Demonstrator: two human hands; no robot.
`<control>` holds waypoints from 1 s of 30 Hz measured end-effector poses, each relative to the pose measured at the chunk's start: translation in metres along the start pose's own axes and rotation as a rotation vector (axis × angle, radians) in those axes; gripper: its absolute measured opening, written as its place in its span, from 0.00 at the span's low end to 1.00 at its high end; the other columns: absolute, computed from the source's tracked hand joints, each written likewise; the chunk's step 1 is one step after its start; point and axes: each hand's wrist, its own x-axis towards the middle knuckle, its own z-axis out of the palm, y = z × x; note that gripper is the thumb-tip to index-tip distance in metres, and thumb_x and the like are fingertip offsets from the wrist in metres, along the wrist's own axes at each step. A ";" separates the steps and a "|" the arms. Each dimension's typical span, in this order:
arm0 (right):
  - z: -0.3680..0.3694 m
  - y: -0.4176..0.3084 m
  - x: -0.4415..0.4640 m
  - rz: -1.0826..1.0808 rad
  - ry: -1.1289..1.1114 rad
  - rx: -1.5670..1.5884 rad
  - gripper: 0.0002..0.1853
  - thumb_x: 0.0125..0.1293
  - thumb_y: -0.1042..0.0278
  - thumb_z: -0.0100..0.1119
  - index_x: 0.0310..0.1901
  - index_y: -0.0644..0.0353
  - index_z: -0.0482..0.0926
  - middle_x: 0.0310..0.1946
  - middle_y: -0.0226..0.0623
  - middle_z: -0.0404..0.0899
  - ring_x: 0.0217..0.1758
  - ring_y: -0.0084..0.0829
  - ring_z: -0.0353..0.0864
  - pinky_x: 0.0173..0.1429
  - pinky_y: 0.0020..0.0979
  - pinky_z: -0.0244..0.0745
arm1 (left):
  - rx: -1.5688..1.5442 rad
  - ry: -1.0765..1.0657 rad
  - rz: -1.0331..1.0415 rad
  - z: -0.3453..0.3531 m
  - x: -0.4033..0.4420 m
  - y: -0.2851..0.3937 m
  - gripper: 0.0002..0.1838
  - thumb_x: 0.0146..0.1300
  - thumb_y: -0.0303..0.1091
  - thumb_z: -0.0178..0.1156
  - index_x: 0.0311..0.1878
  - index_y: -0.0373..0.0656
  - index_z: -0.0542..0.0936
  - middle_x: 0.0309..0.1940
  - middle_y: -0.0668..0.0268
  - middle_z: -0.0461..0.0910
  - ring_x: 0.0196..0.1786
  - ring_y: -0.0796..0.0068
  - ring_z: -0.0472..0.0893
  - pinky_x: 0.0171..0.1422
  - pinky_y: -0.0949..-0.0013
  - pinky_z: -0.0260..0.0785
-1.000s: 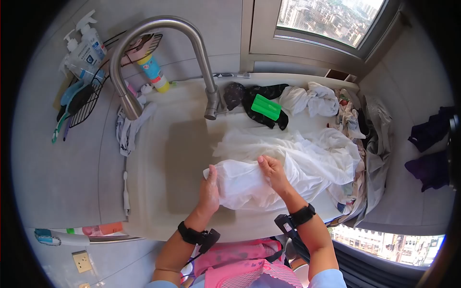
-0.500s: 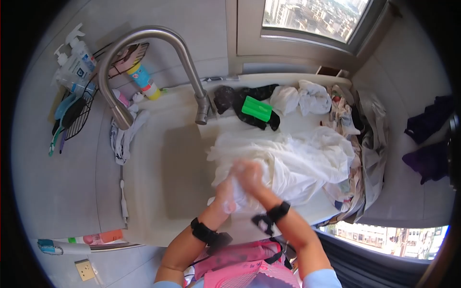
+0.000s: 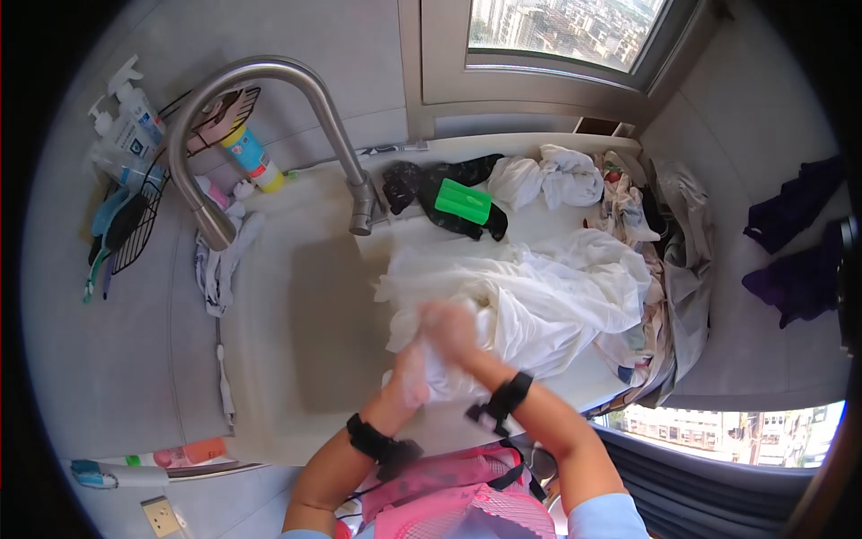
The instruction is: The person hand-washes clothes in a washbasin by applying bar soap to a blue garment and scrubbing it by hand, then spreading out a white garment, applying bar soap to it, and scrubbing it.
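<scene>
**Both hands blurred at the near-left end of the white cloth**

My right hand (image 3: pixel 451 334) is smeared by blur, its fingers running together, so I cannot tell whether they are closed on the white cloth (image 3: pixel 575 283) under them. My left hand (image 3: pixel 410 377) is just nearer my body and to its left, against the same cloth; my right hand covers part of its fingers, and I cannot tell its grip either. The cloth spreads away to the right of both hands, its folds hiding what kind of article it is.

Beyond my right hand, a green block (image 3: pixel 462 200) lies on a black cloth (image 3: pixel 480 169), covering part of it; soap or soap case, I cannot say. To the right of that is a bunched white cloth (image 3: pixel 570 175), and farther right a patterned cloth (image 3: pixel 620 211), partly covered in its pile. Left of my hands is the sink basin (image 3: pixel 328 314), with the curved faucet (image 3: pixel 314 85) beyond. Below my hands, a pink mesh item (image 3: pixel 449 512) is cut off by the bottom edge.
</scene>
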 end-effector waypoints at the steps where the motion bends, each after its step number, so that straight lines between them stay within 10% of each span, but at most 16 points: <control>1: -0.001 0.015 0.005 0.142 -0.035 -0.032 0.06 0.50 0.67 0.56 0.21 0.57 0.72 0.17 0.46 0.71 0.22 0.44 0.73 0.28 0.38 0.67 | 0.095 0.370 -0.079 0.015 -0.009 -0.001 0.23 0.66 0.49 0.40 0.50 0.38 0.69 0.28 0.69 0.73 0.34 0.80 0.73 0.43 0.73 0.66; 4: 0.011 0.010 -0.013 -0.233 0.040 0.019 0.06 0.47 0.68 0.56 0.20 0.58 0.71 0.17 0.45 0.72 0.19 0.44 0.72 0.23 0.37 0.66 | 0.111 -0.144 0.145 -0.088 0.017 -0.016 0.22 0.67 0.46 0.39 0.52 0.39 0.68 0.35 0.69 0.74 0.36 0.78 0.74 0.45 0.72 0.66; 9: 0.019 0.016 -0.008 0.064 -0.042 -0.020 0.03 0.44 0.73 0.58 0.22 0.55 0.74 0.19 0.39 0.74 0.23 0.39 0.75 0.29 0.34 0.69 | 0.049 0.346 -0.134 0.014 -0.016 0.002 0.13 0.64 0.37 0.44 0.46 0.42 0.72 0.33 0.71 0.73 0.36 0.81 0.73 0.40 0.74 0.68; 12: 0.009 -0.038 -0.033 -0.273 0.033 0.215 0.07 0.41 0.73 0.62 0.23 0.55 0.72 0.17 0.39 0.72 0.23 0.42 0.74 0.28 0.35 0.68 | 0.142 0.220 -0.048 -0.002 -0.014 -0.002 0.13 0.64 0.38 0.45 0.47 0.42 0.71 0.35 0.69 0.73 0.38 0.80 0.73 0.44 0.74 0.67; 16: -0.005 -0.002 0.004 0.264 -0.071 -0.109 0.04 0.44 0.74 0.57 0.22 0.55 0.72 0.17 0.38 0.72 0.25 0.42 0.75 0.33 0.33 0.71 | 0.023 0.251 -0.101 -0.006 -0.012 -0.007 0.16 0.65 0.42 0.43 0.50 0.43 0.69 0.35 0.68 0.72 0.39 0.78 0.73 0.46 0.75 0.67; 18: 0.002 -0.022 -0.020 -0.139 0.048 0.147 0.06 0.49 0.75 0.55 0.20 0.57 0.69 0.15 0.42 0.69 0.20 0.43 0.72 0.27 0.33 0.68 | -0.255 -0.330 -0.058 -0.043 0.001 -0.015 0.17 0.65 0.42 0.43 0.50 0.43 0.69 0.36 0.68 0.72 0.39 0.77 0.73 0.45 0.74 0.67; 21: 0.007 -0.010 -0.028 -0.172 0.054 0.163 0.07 0.49 0.73 0.55 0.18 0.57 0.69 0.13 0.43 0.68 0.19 0.42 0.72 0.30 0.33 0.69 | -0.019 -0.171 0.135 -0.058 -0.015 -0.020 0.18 0.65 0.46 0.41 0.49 0.43 0.69 0.35 0.68 0.72 0.38 0.78 0.73 0.45 0.73 0.67; 24: -0.001 0.009 0.000 0.141 0.009 -0.124 0.05 0.45 0.73 0.57 0.18 0.54 0.70 0.13 0.42 0.69 0.20 0.41 0.74 0.34 0.34 0.71 | 0.083 0.308 -0.171 0.006 -0.015 0.001 0.18 0.66 0.46 0.39 0.48 0.44 0.69 0.31 0.70 0.71 0.37 0.81 0.73 0.43 0.75 0.67; 27: 0.061 0.021 -0.049 -0.199 0.155 0.091 0.07 0.50 0.70 0.56 0.19 0.57 0.69 0.14 0.46 0.69 0.19 0.45 0.72 0.28 0.37 0.68 | -0.173 -0.427 0.122 -0.075 0.012 -0.024 0.17 0.67 0.46 0.39 0.46 0.44 0.71 0.32 0.70 0.73 0.36 0.79 0.73 0.45 0.74 0.66; 30: 0.010 0.015 -0.006 -0.010 0.078 -0.019 0.10 0.53 0.69 0.56 0.20 0.61 0.68 0.16 0.48 0.68 0.20 0.48 0.70 0.26 0.37 0.66 | -0.074 -0.047 -0.059 -0.006 -0.015 -0.002 0.18 0.68 0.44 0.38 0.48 0.43 0.71 0.31 0.70 0.73 0.37 0.81 0.73 0.47 0.75 0.65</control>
